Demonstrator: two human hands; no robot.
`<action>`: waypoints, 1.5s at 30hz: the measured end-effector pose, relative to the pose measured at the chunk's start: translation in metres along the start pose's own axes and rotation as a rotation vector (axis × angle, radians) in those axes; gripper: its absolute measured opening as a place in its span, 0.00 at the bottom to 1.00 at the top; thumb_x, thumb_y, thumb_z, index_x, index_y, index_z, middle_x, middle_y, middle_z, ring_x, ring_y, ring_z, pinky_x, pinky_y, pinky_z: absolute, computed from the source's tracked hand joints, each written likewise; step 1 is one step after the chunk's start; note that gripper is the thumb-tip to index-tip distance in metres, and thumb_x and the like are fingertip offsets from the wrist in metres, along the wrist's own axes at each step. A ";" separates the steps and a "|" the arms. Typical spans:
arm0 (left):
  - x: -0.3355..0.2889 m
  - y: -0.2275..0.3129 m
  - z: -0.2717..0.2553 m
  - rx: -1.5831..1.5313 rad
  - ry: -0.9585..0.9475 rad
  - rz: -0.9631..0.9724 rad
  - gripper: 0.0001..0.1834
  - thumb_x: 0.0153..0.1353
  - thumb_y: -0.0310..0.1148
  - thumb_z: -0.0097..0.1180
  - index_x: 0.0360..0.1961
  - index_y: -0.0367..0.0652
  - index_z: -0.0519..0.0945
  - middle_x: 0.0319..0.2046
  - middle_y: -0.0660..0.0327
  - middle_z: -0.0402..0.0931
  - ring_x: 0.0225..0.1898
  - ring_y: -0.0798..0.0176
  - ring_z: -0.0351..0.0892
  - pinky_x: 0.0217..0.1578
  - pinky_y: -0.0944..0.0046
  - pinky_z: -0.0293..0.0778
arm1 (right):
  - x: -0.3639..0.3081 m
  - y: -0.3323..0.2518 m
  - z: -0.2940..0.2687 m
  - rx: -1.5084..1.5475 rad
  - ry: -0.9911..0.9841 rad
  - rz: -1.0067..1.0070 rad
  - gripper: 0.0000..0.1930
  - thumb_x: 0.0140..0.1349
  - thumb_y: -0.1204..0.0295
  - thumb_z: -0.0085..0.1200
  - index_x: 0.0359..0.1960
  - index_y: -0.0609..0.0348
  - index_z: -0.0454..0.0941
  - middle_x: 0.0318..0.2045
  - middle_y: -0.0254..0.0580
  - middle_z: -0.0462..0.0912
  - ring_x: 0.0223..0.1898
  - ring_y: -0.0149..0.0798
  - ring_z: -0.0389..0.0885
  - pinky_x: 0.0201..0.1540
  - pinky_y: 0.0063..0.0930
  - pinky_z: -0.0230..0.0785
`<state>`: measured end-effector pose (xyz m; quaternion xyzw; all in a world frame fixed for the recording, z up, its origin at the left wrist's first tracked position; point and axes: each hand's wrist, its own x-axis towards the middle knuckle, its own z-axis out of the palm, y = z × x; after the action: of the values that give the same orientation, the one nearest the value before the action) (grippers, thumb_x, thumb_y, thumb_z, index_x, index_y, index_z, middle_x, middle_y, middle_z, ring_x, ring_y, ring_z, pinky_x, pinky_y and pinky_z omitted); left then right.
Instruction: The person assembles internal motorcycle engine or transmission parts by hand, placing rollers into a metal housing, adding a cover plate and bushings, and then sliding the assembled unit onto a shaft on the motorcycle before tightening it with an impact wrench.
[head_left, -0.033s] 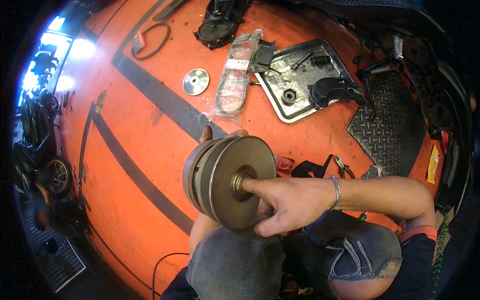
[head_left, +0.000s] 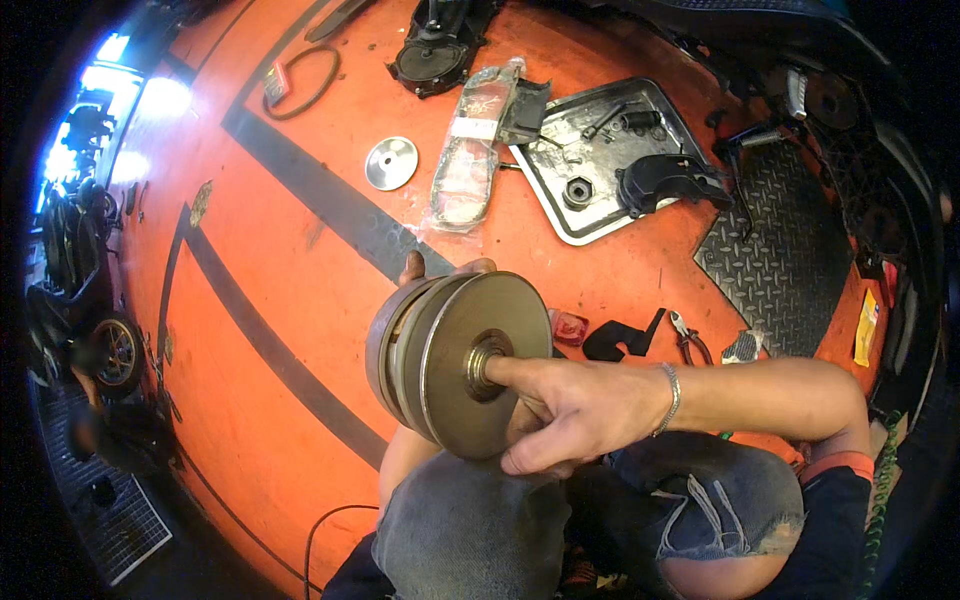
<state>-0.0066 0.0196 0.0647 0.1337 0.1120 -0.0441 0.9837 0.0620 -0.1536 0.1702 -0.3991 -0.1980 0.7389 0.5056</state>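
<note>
A scooter's driven pulley with its clutch [head_left: 480, 400], a stack of round metal discs with a brass-coloured hub, is held above my knees. My left hand [head_left: 414, 266] supports it from behind, closed round its far side. Only a thumb and fingertips show over the top edge; the rest is hidden. The index finger of my right hand [head_left: 585, 405] pokes into the hub's central hole. Its other fingers are curled by the lower edge of the front disc, partly hidden.
A metal tray [head_left: 562, 225] holds a large nut, small parts and a black plastic cover [head_left: 665, 183]. Nearby lie a silver disc [head_left: 391, 163], a plastic-wrapped part [head_left: 470, 170], a drive belt [head_left: 325, 95], a black casing [head_left: 435, 60], pliers [head_left: 690, 338] and a treadplate [head_left: 780, 250].
My right hand and wrist have shifted very slightly, with the finger still in the hub. The pulley and my left hand stay in place.
</note>
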 end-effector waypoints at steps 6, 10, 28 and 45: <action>0.000 0.000 0.001 -0.007 -0.014 -0.007 0.33 0.62 0.66 0.48 0.39 0.41 0.75 0.33 0.56 0.76 0.35 0.57 0.80 0.34 0.56 0.81 | -0.001 0.012 0.003 0.104 -0.006 -0.101 0.39 0.62 0.73 0.56 0.66 0.70 0.43 0.20 0.38 0.74 0.17 0.27 0.72 0.16 0.22 0.60; -0.002 -0.002 0.002 -0.001 -0.021 -0.021 0.34 0.62 0.66 0.48 0.39 0.41 0.75 0.32 0.56 0.76 0.34 0.57 0.80 0.33 0.56 0.81 | -0.001 -0.003 -0.008 -1.096 0.188 -0.330 0.27 0.55 0.71 0.57 0.55 0.66 0.64 0.21 0.43 0.79 0.22 0.43 0.80 0.24 0.37 0.69; 0.000 0.007 0.005 -0.004 -0.084 -0.043 0.35 0.61 0.67 0.48 0.37 0.40 0.74 0.30 0.56 0.75 0.32 0.58 0.79 0.31 0.59 0.81 | 0.003 0.010 0.003 -0.075 -0.020 -0.007 0.36 0.59 0.77 0.55 0.63 0.65 0.44 0.17 0.37 0.71 0.14 0.27 0.68 0.15 0.21 0.58; -0.004 0.007 0.022 -0.085 -0.108 -0.086 0.36 0.61 0.67 0.47 0.37 0.38 0.74 0.29 0.56 0.75 0.30 0.58 0.79 0.29 0.60 0.81 | -0.033 0.025 0.028 0.790 -0.061 -0.169 0.49 0.57 0.84 0.49 0.76 0.49 0.32 0.14 0.36 0.67 0.10 0.25 0.61 0.12 0.19 0.49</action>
<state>-0.0051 0.0205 0.0879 0.0841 0.0663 -0.0886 0.9903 0.0305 -0.1907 0.1826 -0.1343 0.0539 0.7255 0.6729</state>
